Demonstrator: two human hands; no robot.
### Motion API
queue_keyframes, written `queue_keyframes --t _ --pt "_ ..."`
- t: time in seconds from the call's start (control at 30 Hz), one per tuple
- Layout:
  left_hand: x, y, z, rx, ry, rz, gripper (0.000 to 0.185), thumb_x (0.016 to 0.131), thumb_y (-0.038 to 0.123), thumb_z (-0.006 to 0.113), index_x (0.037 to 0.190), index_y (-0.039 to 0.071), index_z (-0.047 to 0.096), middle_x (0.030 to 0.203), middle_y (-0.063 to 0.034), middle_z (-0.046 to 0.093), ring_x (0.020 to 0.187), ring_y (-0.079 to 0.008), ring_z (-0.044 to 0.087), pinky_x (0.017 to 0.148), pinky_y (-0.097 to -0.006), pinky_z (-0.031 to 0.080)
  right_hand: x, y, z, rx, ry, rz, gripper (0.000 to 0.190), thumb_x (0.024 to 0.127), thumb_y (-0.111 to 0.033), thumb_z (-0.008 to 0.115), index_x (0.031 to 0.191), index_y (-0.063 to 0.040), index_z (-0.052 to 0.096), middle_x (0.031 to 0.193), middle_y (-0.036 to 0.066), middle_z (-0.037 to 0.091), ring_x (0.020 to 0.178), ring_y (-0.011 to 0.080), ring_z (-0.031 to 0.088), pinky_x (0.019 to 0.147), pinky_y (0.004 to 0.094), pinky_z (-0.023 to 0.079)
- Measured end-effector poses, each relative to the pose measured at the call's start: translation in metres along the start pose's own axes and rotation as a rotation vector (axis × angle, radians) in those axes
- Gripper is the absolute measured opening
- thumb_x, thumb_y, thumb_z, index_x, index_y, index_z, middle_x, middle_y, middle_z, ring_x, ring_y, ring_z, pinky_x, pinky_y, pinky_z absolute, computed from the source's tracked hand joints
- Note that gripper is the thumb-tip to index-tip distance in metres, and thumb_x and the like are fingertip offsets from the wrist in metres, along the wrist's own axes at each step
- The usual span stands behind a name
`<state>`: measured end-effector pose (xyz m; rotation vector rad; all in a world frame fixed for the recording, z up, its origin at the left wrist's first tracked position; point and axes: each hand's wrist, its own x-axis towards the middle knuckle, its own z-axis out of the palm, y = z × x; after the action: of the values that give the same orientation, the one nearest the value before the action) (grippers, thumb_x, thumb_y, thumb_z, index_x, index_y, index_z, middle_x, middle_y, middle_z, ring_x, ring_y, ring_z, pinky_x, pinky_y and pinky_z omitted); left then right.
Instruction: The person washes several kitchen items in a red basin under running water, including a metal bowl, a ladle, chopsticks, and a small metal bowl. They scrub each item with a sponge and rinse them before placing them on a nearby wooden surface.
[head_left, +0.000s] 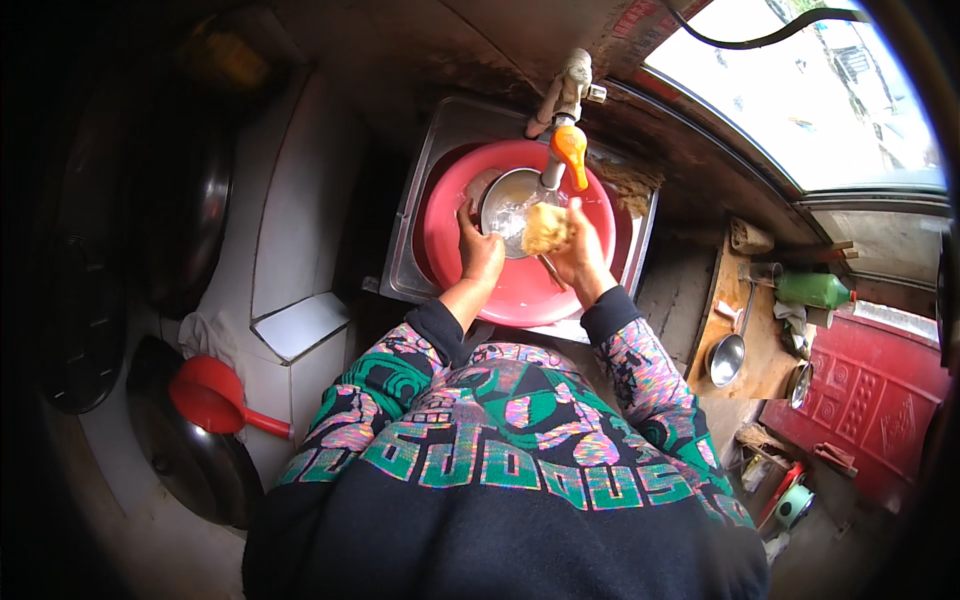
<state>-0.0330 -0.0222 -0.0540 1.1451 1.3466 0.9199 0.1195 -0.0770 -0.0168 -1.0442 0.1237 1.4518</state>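
My left hand grips the rim of a round metal bowl, tilted under the tap spout. Water in the bowl glints and looks stirred. In my right hand is a yellowish fibrous scrubber, held at the bowl's right side. Below that hand a thin brown stick-like thing shows, its ends partly hidden. All of this is over a pink plastic basin set in a stainless steel sink. An orange tap handle rises above the basin's far side.
Brown fibrous material lies on the sink's right rear corner. To the right, a wooden board bears a metal ladle and a green plastic bottle. At left, a red plastic dipper rests on a dark pan lid.
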Motion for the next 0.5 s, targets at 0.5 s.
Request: queue_keyframes --t 0.5 --pt "0.005 0.001 -0.02 0.087 -0.464 0.063 0.073 0.083 -0.003 0.067 0.147 0.009 0.034 0.142 -0.0192 0.054 0.135 -0.0291 0.052 0.112 -0.0376 0.04 0.021 -0.043 0.004 -1.896 -0.049 -0.925 0.052 0.074 -0.023 0.083 0.118 -0.003 0.061 0.087 0.02 0.071 0.077 0.0393 0.07 0.068 0.0469 0.056"
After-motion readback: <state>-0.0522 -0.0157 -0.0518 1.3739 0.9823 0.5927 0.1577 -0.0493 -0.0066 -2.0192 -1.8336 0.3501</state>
